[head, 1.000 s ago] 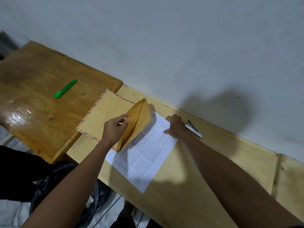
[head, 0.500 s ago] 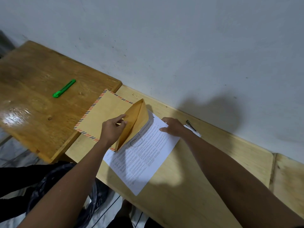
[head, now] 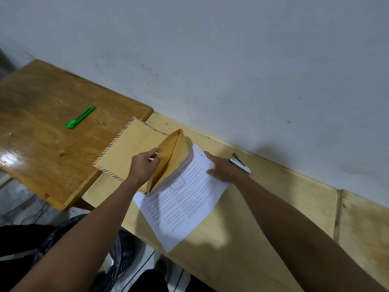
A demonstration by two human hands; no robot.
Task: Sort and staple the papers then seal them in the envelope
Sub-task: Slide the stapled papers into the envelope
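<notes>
Papers [head: 181,209] are pressed flat by the open right hand [head: 223,168]; at nine o'clock, the envelope [head: 134,152] flap is pinched by the left hand [head: 144,167]; print unreadable.

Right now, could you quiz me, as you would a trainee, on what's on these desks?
1. True or false: the stapler lies on the darker desk.
2. Which hand lifts the envelope's flap?
A. the left hand
B. the right hand
C. neither
3. What colour is the cutter on the darker desk?

Key:
1. False: it lies on the lighter desk, near the wall, just beyond the right hand.
2. A. The right hand rests on the far end of the papers, which lie outside the envelope.
3. Green.
</notes>
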